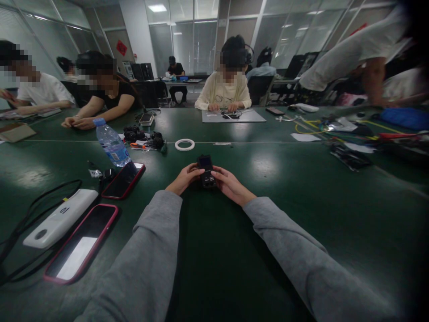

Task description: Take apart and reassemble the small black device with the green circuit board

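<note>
A small black handheld device (205, 163) with a dark screen on top and a few buttons below is held upright just above the green table (217, 250). My left hand (186, 178) grips its left side, the thumb resting near the buttons. On the opposite side, my right hand (231, 183) closes round the device with its thumb on the front. Beyond both hands lies a white ring (184, 144), like a roll of tape. The fingers behind the device are partly hidden.
Left of me are a water bottle (112, 142), a red-edged phone (124, 180), a pink-edged phone (82, 243), a white device (62, 218) and black cables. Bundled black cords (144, 136) lie farther back. Wires (321, 127) clutter the right. Several people sit around; one leans in at right.
</note>
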A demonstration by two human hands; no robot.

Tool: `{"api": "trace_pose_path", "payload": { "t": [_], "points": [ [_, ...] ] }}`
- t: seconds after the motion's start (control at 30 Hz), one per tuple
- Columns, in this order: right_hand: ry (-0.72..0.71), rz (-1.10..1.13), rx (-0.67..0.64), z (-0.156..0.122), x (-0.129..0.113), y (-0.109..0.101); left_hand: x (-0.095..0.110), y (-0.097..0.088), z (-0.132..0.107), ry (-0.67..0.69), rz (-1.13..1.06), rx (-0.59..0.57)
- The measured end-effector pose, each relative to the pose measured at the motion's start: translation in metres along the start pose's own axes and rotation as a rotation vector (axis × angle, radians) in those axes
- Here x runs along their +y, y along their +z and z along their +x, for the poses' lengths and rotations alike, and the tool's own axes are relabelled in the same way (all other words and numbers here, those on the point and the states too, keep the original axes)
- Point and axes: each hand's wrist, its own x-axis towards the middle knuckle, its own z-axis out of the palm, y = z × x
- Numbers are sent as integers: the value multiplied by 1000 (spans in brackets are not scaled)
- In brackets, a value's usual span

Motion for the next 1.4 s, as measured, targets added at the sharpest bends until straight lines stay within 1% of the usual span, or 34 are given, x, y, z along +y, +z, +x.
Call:
{"api": "trace_pose_path", "payload": {
  "t": [0.33, 0.63, 0.9, 1.23, 1.4],
  "points": [
    [-29, -45, -34, 4, 5, -7, 0, 1, -1, 3, 2, 1],
    [-48, -46, -21, 0, 2, 0, -2, 0, 1, 17, 11, 2],
    [-40, -58, -23, 1, 3, -3, 0, 0, -1, 0, 5, -16],
    [-38, -71, -35, 2, 5, -7, 0, -5, 0, -8, -7, -79],
    [-45, -84, -37, 1, 4, -5, 1, -3, -1, -7, -23, -56]
  ]
}}
